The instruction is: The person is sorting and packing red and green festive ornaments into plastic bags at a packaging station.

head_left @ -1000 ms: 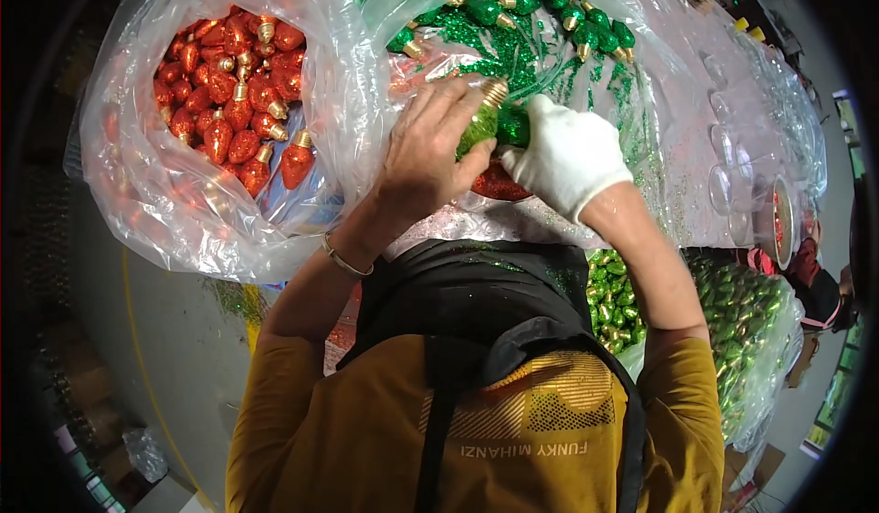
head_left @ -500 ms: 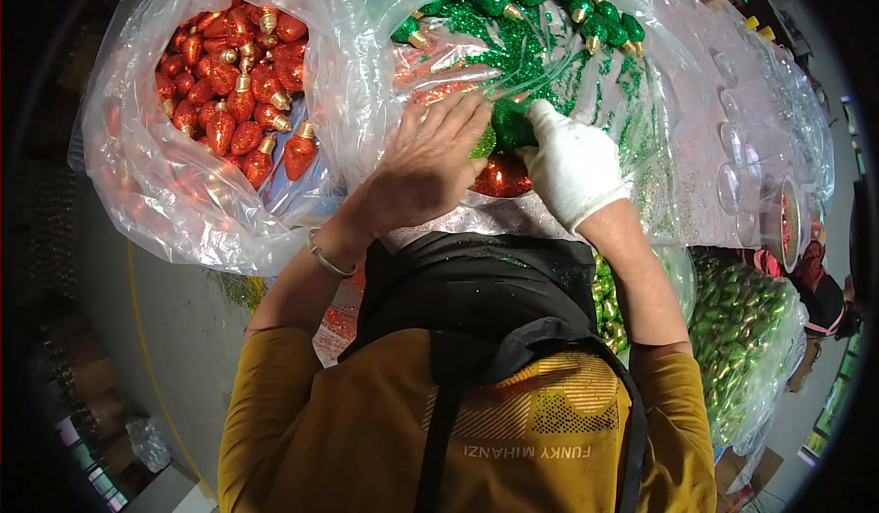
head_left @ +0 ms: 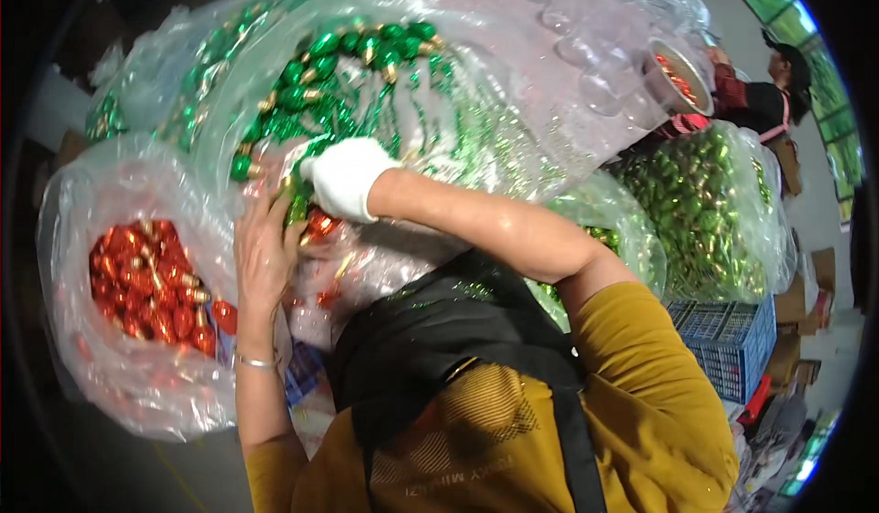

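Clearly risky: bare left hand (head_left: 264, 255) and gloved right hand (head_left: 346, 176) pinching red bulb ornament (head_left: 320, 224) beside slippery green-ornament bag (head_left: 385, 101); could drop.

Left: a clear plastic bag (head_left: 137, 367), rounded and slumped, holding shiny red bulb-shaped pieces with gold caps. Upper middle: a large clear plastic sack (head_left: 476, 83), lying tilted, packed with green gold-capped pieces and glittery green strands. Right: another clear bag (head_left: 723, 211), bulging, filled with olive-green pieces. Just below that: a blue plastic crate (head_left: 732, 348) with a gridded wall. Far right edge: brown cardboard boxes (head_left: 806, 302), stacked, too small to detail. No screens or signs visible.
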{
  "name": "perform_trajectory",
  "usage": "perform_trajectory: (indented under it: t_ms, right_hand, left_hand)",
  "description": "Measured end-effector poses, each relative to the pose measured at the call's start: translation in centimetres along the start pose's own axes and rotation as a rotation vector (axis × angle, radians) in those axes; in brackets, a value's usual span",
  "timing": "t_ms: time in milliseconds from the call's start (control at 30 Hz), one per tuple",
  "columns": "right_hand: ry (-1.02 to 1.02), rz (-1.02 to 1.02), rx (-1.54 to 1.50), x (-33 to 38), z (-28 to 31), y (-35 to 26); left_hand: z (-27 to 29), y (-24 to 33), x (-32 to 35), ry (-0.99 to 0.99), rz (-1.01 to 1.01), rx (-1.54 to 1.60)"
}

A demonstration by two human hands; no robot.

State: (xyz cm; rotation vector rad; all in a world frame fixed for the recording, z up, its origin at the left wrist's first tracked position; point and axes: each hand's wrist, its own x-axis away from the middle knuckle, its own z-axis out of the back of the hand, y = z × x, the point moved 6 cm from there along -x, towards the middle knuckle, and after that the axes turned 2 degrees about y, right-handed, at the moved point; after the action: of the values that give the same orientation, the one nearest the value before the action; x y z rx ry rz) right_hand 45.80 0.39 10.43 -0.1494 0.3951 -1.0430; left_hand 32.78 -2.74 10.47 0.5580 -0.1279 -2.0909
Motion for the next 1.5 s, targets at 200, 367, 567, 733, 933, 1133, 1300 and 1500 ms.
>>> perform_trajectory:
  t_ms: [200,367,567,733,933,1133,1300,1500]
  right_hand:
    - [-0.054,-0.053,0.005,1.2,0.1,0.0]
    - [-0.11,-0.088,0.093,1.3,-0.3,-0.7]
    - [-0.065,0.03,0.018,5.0,1.5,-0.7]
    - [0.009,0.167,0.054,6.3,2.5,0.1]
    - [0.003,-0.281,0.004,14.0,16.7,6.7]
    - [0.342,-0.474,0.555,12.8,27.5,20.0]
    - [0.349,-0.678,0.685,4.1,27.9,36.0]
    - [0.181,-0.791,0.559,-3.7,18.0,47.6]
  left_hand:
    - [0.4,0.3,-0.2,0.02,-0.058,-0.036]
    - [-1.4,1.4,-0.5,0.045,-0.072,0.079]
    - [-2.7,1.6,-0.2,-0.065,-0.183,-0.034]
    - [-0.7,0.6,-0.2,0.042,-0.085,0.117]
    - [5.9,-7.2,8.9,0.565,0.314,0.165]
    - [9.1,-15.9,18.7,0.663,0.556,0.2]
    - [7.9,-18.1,20.4,0.658,0.774,0.183]
    - [6.5,-20.2,21.7,0.657,0.845,-0.002]
